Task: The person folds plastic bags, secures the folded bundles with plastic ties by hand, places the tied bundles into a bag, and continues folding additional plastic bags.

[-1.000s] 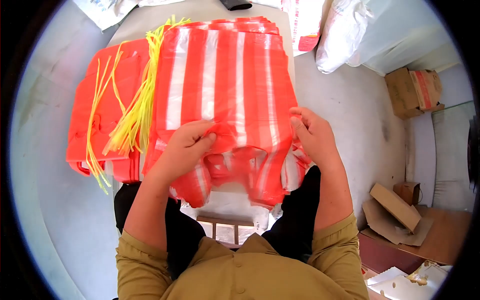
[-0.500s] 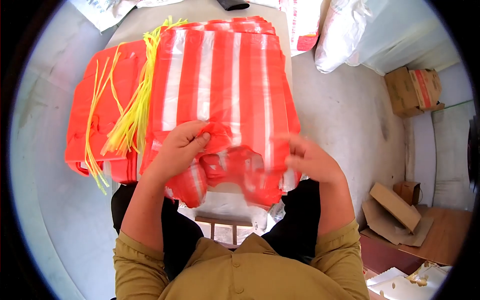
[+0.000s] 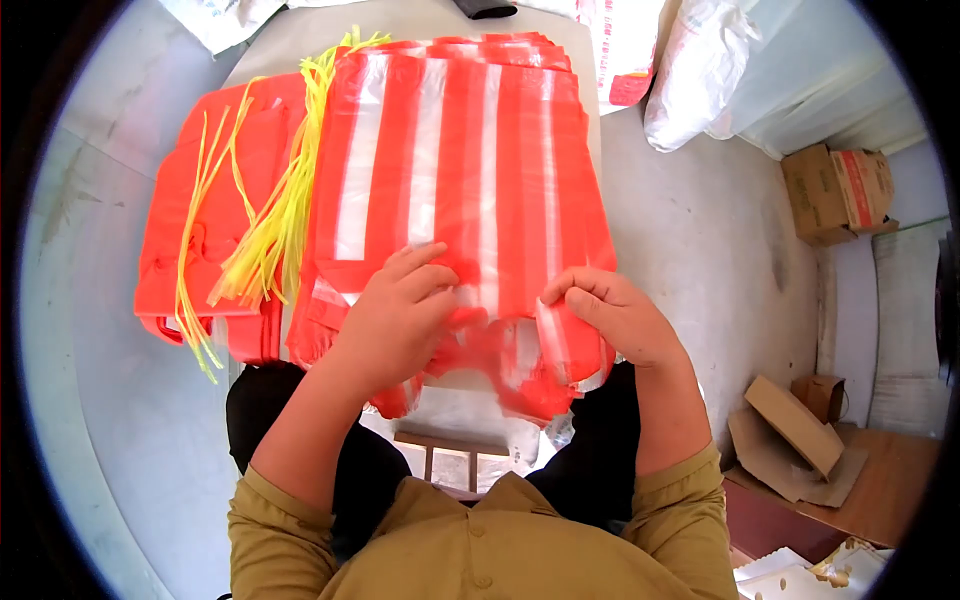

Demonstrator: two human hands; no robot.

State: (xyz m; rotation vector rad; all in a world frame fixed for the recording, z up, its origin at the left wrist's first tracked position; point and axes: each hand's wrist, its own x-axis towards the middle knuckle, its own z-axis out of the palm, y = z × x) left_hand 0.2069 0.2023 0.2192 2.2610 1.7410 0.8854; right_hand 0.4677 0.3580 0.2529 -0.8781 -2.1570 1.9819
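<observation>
A stack of red and white striped plastic bags (image 3: 460, 170) lies before me, its crumpled lower edge hanging toward my lap. My left hand (image 3: 405, 305) rests over the lower left part of the stack, fingers apart. At the lower right, my right hand (image 3: 610, 310) pinches a striped fold of the top bag between thumb and fingers. Yellow strips (image 3: 290, 195) lie in a bundle along the stack's left side. Farther left is a pile of plain red bags (image 3: 220, 220) with a few loose yellow strips across it.
The grey table (image 3: 285, 40) is under the stacks. White sacks (image 3: 700, 75) stand beyond its right corner. A cardboard box (image 3: 820, 195) sits at the right wall, and opened cardboard (image 3: 790, 440) lies on a brown surface (image 3: 885, 480) at lower right.
My left hand has let go of the bag edge it pinched and opened, moving slightly right. My right hand has moved inward and taken hold of a fold of the bag.
</observation>
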